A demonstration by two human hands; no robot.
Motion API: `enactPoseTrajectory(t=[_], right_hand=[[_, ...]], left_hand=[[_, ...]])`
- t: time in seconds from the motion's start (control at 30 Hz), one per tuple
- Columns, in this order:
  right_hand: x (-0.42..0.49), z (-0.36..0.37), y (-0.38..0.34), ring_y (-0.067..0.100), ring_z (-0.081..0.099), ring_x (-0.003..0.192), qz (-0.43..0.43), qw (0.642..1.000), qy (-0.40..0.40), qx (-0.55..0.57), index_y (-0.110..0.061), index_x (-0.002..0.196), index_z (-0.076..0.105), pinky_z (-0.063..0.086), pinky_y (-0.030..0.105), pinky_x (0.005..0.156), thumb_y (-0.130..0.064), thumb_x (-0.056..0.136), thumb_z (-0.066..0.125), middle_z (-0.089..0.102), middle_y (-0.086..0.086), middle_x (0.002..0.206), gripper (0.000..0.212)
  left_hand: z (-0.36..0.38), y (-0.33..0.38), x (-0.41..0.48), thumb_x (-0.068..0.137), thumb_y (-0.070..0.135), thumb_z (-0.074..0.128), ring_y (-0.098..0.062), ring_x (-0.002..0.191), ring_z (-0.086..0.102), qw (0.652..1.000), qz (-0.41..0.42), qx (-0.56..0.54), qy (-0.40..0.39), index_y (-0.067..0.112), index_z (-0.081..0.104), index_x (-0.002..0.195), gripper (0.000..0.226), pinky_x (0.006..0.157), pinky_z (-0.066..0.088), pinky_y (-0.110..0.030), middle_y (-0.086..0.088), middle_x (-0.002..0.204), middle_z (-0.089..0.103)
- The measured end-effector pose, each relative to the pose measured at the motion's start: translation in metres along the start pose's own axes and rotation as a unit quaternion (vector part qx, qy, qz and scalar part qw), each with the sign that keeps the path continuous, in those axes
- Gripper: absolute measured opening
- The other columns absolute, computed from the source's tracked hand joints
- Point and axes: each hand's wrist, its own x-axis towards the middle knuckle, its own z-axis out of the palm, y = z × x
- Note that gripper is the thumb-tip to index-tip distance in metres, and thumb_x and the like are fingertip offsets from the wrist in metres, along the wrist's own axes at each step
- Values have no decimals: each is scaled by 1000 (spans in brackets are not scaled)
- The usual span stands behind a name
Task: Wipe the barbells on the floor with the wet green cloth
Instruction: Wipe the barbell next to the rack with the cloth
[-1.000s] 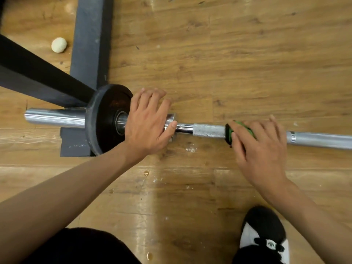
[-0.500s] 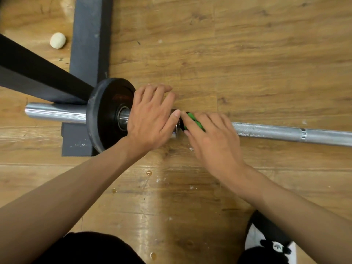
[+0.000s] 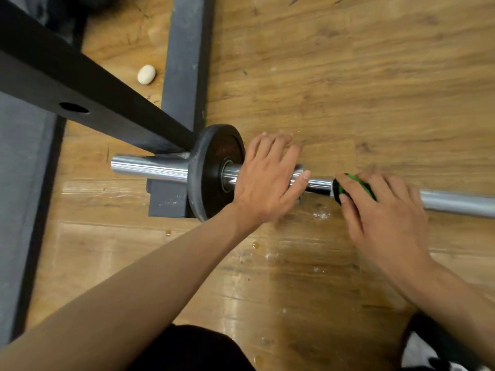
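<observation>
Head view: on the wooden floor (image 3: 348, 76) lies the barbell (image 3: 455, 202). Beside its weight plate (image 3: 206, 172) my left hand (image 3: 267, 183) presses flat, steadying the bar against rolling; farther along, my right hand (image 3: 383, 210) clasps the green cloth (image 3: 356, 186) round the shaft to wipe.

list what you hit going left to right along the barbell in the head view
bare sleeve end → black weight plate → left hand resting on the bar by the collar → green cloth, gripped by the right hand → bare shaft running off the right edge
</observation>
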Motion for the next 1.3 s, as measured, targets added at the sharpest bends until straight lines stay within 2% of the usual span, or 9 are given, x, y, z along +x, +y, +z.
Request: enactPoseTrajectory(t=[0.27,0.37,0.43,0.57,0.67,0.83,1.03,1.1,1.3], right_hand=[[-8,4,-22,37,55,99,-16,999,18,-40,-9,128,66,39,47,88,-24,105,47,66,13,110,33],[0,14,-46,36,59,94,-62,997,0,-49,-10,122,66,44,46,88,-26,104,44,66,11,101,33],[-3,10,-39,34,60,93,-90,995,-14,-49,-12,125,66,45,45,88,-29,105,45,65,9,100,33],[-40,-25,20,35,59,89,-25,997,-4,-72,-15,117,70,39,44,79,-32,104,45,64,7,95,33],[-64,-46,51,37,57,93,11,996,-25,-88,-12,117,70,40,46,78,-32,103,43,66,10,100,37],[-75,-55,51,34,57,101,-21,991,-98,-84,-10,133,61,51,48,83,-34,107,33,65,10,113,46],[-86,-74,60,38,64,112,-167,955,-168,-179,-3,146,51,60,47,87,-40,106,30,63,17,125,58],[-85,-72,59,38,66,106,-200,948,-177,-171,0,143,49,60,45,86,-38,104,32,63,18,122,56],[-109,-51,39,31,61,92,-170,974,-124,-82,-6,139,49,56,39,76,-36,109,40,64,11,111,43]], left_hand=[[3,11,-22,107,53,18,-33,139,48,1000,6,-24,-5,8,63,130,67,122,25,-51,-16,140,59],[4,13,-33,108,53,9,-36,145,42,1000,20,-24,-4,9,60,137,73,124,22,-53,-19,148,53],[3,11,-39,108,49,15,-37,150,35,999,22,-33,-2,10,57,143,67,127,17,-52,-21,156,46],[-4,7,-43,105,52,12,-34,159,16,995,-51,-85,-21,15,49,153,71,130,3,-45,-21,168,28],[-1,5,-44,103,59,1,-31,161,5,996,-64,-32,-57,23,37,161,77,130,-1,-47,-17,172,20],[2,12,-62,103,65,3,-32,161,8,997,-48,20,-63,27,37,161,78,130,2,-51,-14,170,27],[3,20,-89,104,65,2,-34,161,10,996,-53,19,-62,24,36,162,79,130,4,-51,-16,168,30],[2,24,-102,104,66,1,-33,161,9,997,-49,5,-66,24,34,163,80,130,4,-52,-16,169,29],[5,33,-136,104,67,0,-28,161,11,996,-53,-4,-65,25,30,164,79,130,7,-52,-10,169,30]])
